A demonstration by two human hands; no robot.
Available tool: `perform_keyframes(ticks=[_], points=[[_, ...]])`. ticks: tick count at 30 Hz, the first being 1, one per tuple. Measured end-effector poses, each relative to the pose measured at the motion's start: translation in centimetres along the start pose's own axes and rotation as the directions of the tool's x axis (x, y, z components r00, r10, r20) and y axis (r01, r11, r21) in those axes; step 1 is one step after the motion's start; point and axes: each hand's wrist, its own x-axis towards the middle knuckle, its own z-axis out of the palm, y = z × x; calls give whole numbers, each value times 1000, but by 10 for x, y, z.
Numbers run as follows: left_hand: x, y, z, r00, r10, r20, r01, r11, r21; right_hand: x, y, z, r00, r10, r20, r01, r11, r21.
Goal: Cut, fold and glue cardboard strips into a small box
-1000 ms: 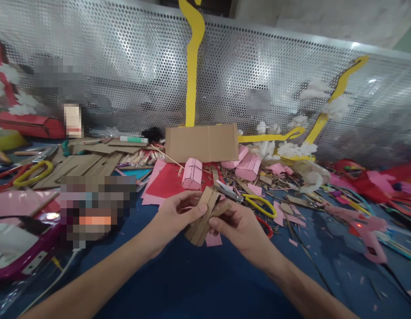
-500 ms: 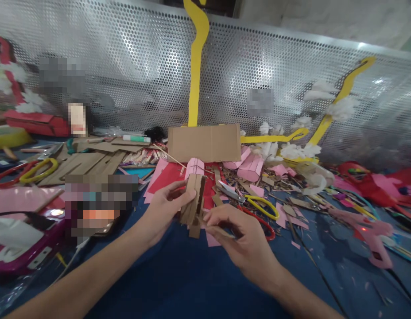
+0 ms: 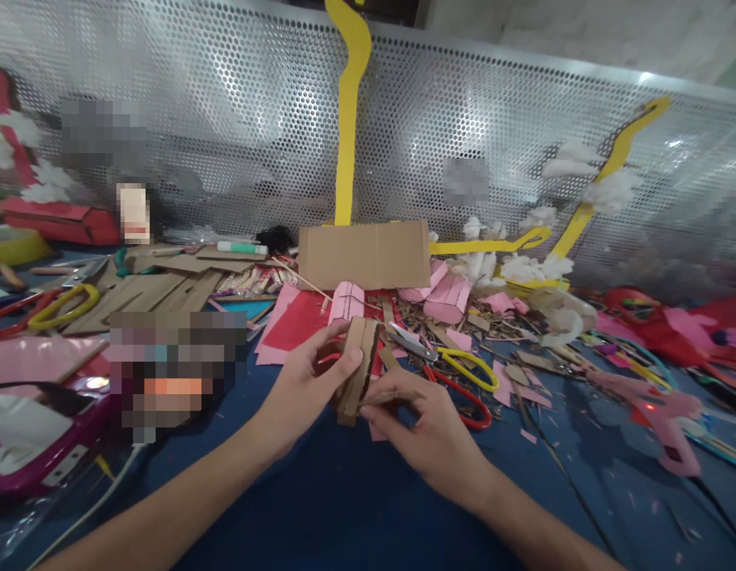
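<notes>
My left hand is closed around a folded brown cardboard piece, thumb on its upper face. The piece is long and narrow, tilted, with a dark gap along its right side. My right hand pinches a small cardboard strip at the lower right edge of that piece; its fingers partly hide the strip. Beyond the hands lie pink paper and red paper. Scissors with yellow and red handles rest right of my right hand.
A pink glue gun with a lit red light lies at the right. Behind stands a cardboard box below a yellow cut-out. Cardboard scraps and another pair of scissors lie left. A perforated metal panel closes the back.
The cardboard piece has shifted slightly right and tilted, turning in my left hand. My right hand has moved in against its lower end with the strip.
</notes>
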Motion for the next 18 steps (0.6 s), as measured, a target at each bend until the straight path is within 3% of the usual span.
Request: perform_keyframes(ticks=[7,13,18], points=[[3,-3,-1,993,-118,4,116,971,-207,-2,-8,-1,965,-256,-58,252,965,-69],[4,0,-1,996,-85,-34,80,988,-133,0,0,0,995,-97,-24,95,994,-56],[3,0,0,999,-29,-15,28,996,-83,0,0,2,997,-74,-14,74,997,-33]])
